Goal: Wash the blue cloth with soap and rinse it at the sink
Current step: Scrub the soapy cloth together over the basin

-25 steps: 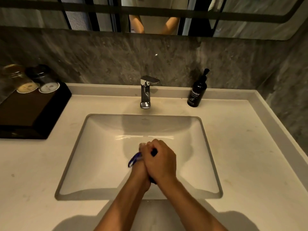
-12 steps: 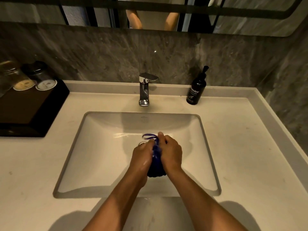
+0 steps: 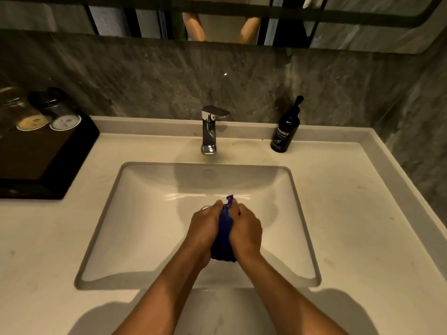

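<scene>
Here, item one: the blue cloth [image 3: 225, 234], bunched into a dark, wet wad and squeezed between your two hands above the middle of the sink [image 3: 135, 213]. One small tip pokes up past your fingertips; the lower end bulges out below the heels of your palms.

Item two: your left hand [image 3: 205, 228], fingers curled tight against the cloth's left side. Item three: your right hand [image 3: 246, 230], clenched the same way on the right side. Both grasp the cloth; neither touches the basin. Both forearms reach in from the near edge.

Item four: the sink, a white rectangular basin set under the pale bench [image 3: 350, 213], its floor glistening with a thin sheet of water. A small metal part shows just beside your left fingertips; what it is cannot be told.

Item five: a chrome tap [image 3: 210, 131] at the back centre, upright, lever on top. No stream is visible from it.

Item six: a black pump bottle [image 3: 285, 129] with white lettering, standing right of the tap, near the wall.

Item seven: a dark tray [image 3: 43, 160] on the bench's far left, carrying two upturned glasses [image 3: 46, 112].

Item eight: grey stone wall [image 3: 145, 76] behind, with a dark-framed mirror [image 3: 242, 18] above it.
</scene>
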